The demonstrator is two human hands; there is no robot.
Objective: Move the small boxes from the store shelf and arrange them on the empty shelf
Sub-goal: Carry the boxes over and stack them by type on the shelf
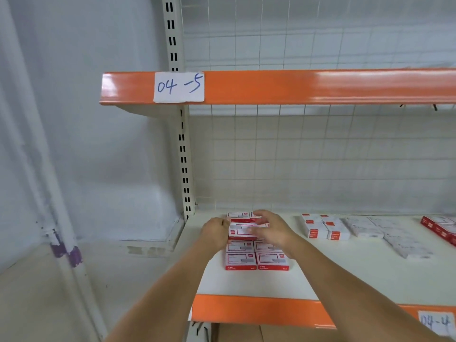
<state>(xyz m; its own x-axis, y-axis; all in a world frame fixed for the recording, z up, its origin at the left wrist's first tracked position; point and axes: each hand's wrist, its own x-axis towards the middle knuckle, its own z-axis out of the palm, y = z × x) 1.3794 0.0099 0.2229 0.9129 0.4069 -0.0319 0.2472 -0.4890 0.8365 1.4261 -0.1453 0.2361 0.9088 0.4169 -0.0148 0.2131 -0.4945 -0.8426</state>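
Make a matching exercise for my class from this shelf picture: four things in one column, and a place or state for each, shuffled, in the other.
Things:
1. Paper label "04-5"
2. Paper label "04-4"
3. Red and white box between the hands
4. White boxes with red corners

Places or states:
A. Standing on the shelf, right of the hands
B. On the upper orange shelf edge
C. Held by the left hand and right hand
D. On the lower orange shelf edge, bottom right

Pairs: 1-B, 2-D, 3-C, 4-A

Handwritten paper label reading 04-5, wire grid back panel, slotted upright post, purple-taped pipe
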